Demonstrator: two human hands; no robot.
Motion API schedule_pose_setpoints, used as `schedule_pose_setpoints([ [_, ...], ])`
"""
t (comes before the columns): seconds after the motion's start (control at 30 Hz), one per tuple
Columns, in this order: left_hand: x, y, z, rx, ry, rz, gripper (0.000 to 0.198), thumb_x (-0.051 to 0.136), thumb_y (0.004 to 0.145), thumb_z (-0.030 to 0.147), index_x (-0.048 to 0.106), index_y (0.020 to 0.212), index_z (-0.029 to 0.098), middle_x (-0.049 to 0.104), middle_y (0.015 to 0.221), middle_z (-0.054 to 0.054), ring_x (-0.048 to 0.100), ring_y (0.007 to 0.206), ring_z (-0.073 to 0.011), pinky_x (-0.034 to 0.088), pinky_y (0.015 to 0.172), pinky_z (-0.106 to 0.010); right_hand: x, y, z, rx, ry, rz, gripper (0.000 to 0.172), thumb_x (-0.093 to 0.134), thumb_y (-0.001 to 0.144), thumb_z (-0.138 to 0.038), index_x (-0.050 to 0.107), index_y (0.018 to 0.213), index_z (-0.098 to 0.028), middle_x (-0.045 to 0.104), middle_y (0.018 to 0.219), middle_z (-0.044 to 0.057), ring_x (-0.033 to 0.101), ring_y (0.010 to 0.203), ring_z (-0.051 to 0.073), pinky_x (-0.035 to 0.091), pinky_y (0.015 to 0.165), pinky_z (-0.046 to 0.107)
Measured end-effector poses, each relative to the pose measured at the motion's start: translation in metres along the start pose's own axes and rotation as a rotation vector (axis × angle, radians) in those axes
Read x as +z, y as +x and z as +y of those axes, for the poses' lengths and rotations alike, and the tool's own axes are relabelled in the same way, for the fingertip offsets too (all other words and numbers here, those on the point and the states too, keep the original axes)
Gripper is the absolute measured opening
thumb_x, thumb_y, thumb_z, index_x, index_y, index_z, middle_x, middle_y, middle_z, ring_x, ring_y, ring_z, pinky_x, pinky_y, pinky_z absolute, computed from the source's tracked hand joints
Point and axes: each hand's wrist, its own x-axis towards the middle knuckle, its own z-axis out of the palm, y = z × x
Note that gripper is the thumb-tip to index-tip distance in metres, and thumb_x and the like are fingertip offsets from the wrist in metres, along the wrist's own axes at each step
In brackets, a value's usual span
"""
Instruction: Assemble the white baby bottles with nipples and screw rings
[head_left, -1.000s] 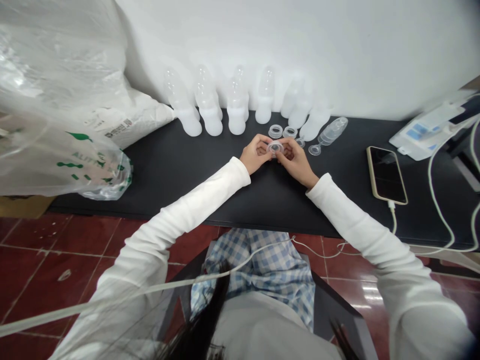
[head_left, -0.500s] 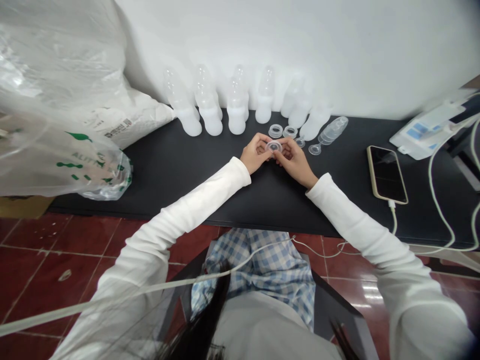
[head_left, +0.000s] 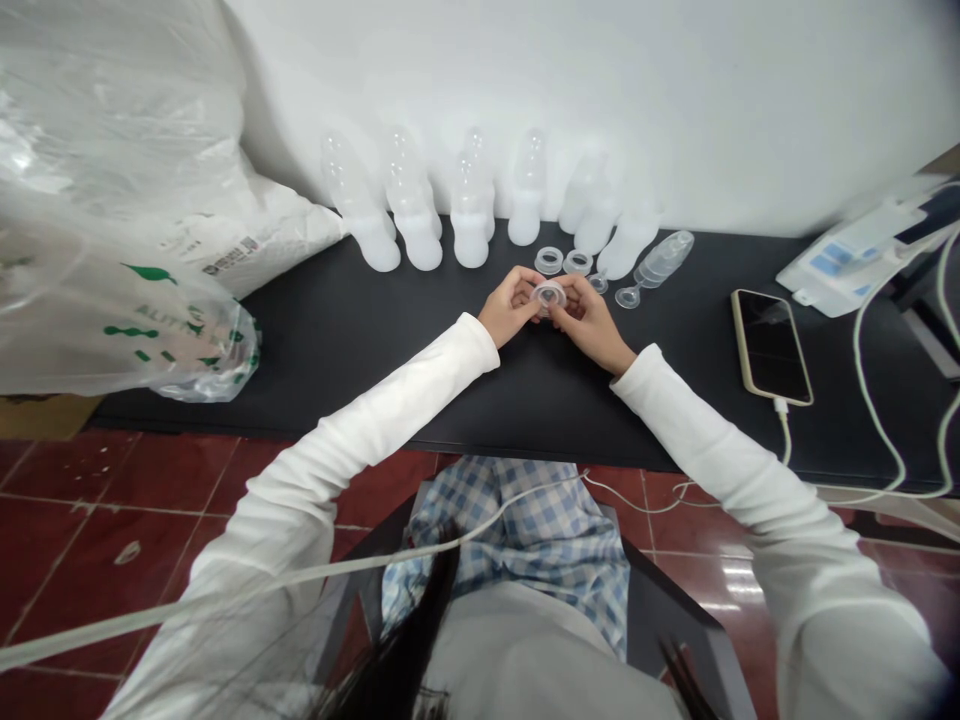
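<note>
My left hand (head_left: 506, 312) and my right hand (head_left: 591, 318) meet over the black table (head_left: 360, 330). Together they pinch a small clear plastic ring (head_left: 548, 294) with a soft piece in its middle. Fingers of both hands curl round its rim. Just beyond lie two more clear rings (head_left: 548, 261) (head_left: 577, 263) and a loose clear teat (head_left: 627, 296). A capped bottle (head_left: 663, 260) lies on its side to the right of them.
Several frosted baby bottles (head_left: 416, 215) stand in a row against the white wall. Large plastic bags (head_left: 127, 240) fill the table's left end. A phone (head_left: 771, 346) on a white cable lies at right, with a white box (head_left: 855, 255) behind it.
My fingers have shifted a little round the ring, which stays between both hands. The view has drifted slightly; nothing else moved.
</note>
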Motion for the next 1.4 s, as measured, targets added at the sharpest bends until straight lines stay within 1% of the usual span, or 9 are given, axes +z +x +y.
schedule_pose_setpoints([
  [0.13,0.001,-0.001,-0.001,0.018,-0.012,-0.010,0.030,0.080,0.080,0.020,0.055,0.096,0.019,0.065,0.076,0.005,0.063,0.065,-0.0075,0.053,0.066,-0.021,-0.001,0.001,0.000,0.004,0.028,0.003,0.053,0.066,0.081,-0.074,0.051,0.100,-0.027,0.059,0.082,0.000,0.052,0.067,0.015,0.042,0.059,0.030],
  [0.3,0.002,-0.001,-0.003,0.022,0.012,0.000,0.034,0.084,0.077,0.025,0.056,0.095,0.019,0.065,0.075,0.005,0.061,0.063,-0.0067,0.053,0.065,-0.021,-0.001,0.001,0.004,-0.004,0.033,0.003,0.051,0.068,0.081,-0.072,0.051,0.101,-0.028,0.061,0.084,0.000,0.056,0.069,0.016,0.046,0.060,0.031],
  [0.43,0.002,-0.002,-0.003,0.039,0.049,0.011,0.032,0.082,0.077,0.020,0.056,0.095,0.019,0.064,0.075,0.006,0.060,0.062,-0.0071,0.052,0.066,-0.023,-0.001,0.002,0.006,-0.019,0.048,0.020,0.052,0.071,0.079,-0.071,0.053,0.100,-0.028,0.062,0.081,-0.001,0.057,0.066,0.015,0.050,0.060,0.032],
  [0.57,0.005,-0.004,-0.002,0.070,0.112,0.051,0.026,0.078,0.079,0.012,0.057,0.093,0.019,0.060,0.067,0.008,0.056,0.056,-0.0060,0.048,0.059,-0.021,0.000,0.001,0.006,-0.016,0.041,0.021,0.053,0.070,0.080,-0.072,0.051,0.101,-0.028,0.064,0.081,-0.001,0.059,0.065,0.015,0.052,0.058,0.032],
  [0.73,0.007,-0.005,-0.001,0.085,0.163,0.064,0.023,0.074,0.082,0.010,0.056,0.093,0.019,0.056,0.063,0.010,0.053,0.051,-0.0042,0.044,0.053,-0.018,0.000,0.002,0.007,-0.021,0.059,0.023,0.048,0.069,0.083,-0.068,0.051,0.101,-0.028,0.063,0.079,-0.002,0.058,0.063,0.012,0.053,0.057,0.029],
  [0.93,0.004,-0.001,-0.004,0.076,0.113,0.053,0.021,0.071,0.086,0.018,0.054,0.097,0.019,0.061,0.070,0.006,0.061,0.058,-0.0072,0.051,0.058,-0.021,0.001,0.000,0.005,-0.015,0.030,0.021,0.047,0.063,0.087,-0.069,0.054,0.108,-0.028,0.065,0.087,0.000,0.060,0.068,0.014,0.054,0.060,0.030],
  [1.07,0.002,0.001,-0.008,0.080,0.095,0.062,0.027,0.075,0.082,0.016,0.053,0.099,0.020,0.062,0.073,0.006,0.064,0.063,-0.0085,0.053,0.062,-0.022,0.002,-0.001,0.002,-0.008,0.036,0.032,0.050,0.059,0.089,-0.072,0.058,0.110,-0.027,0.068,0.091,0.002,0.058,0.066,0.013,0.054,0.063,0.031],
  [1.23,0.001,0.001,-0.007,0.068,0.120,0.080,0.028,0.071,0.079,0.005,0.052,0.095,0.020,0.059,0.068,0.009,0.058,0.054,-0.0049,0.048,0.055,-0.019,0.003,-0.001,-0.001,-0.032,0.002,0.039,0.051,0.058,0.089,-0.072,0.062,0.108,-0.025,0.068,0.086,0.002,0.058,0.064,0.013,0.052,0.060,0.030],
  [1.4,0.004,-0.001,-0.002,0.074,0.146,0.088,0.026,0.070,0.081,0.005,0.052,0.093,0.020,0.058,0.064,0.010,0.055,0.051,-0.0036,0.044,0.051,-0.017,0.004,0.000,-0.003,-0.028,0.042,0.077,0.050,0.064,0.084,-0.073,0.063,0.101,-0.025,0.064,0.074,-0.001,0.057,0.060,0.012,0.050,0.053,0.028],
])
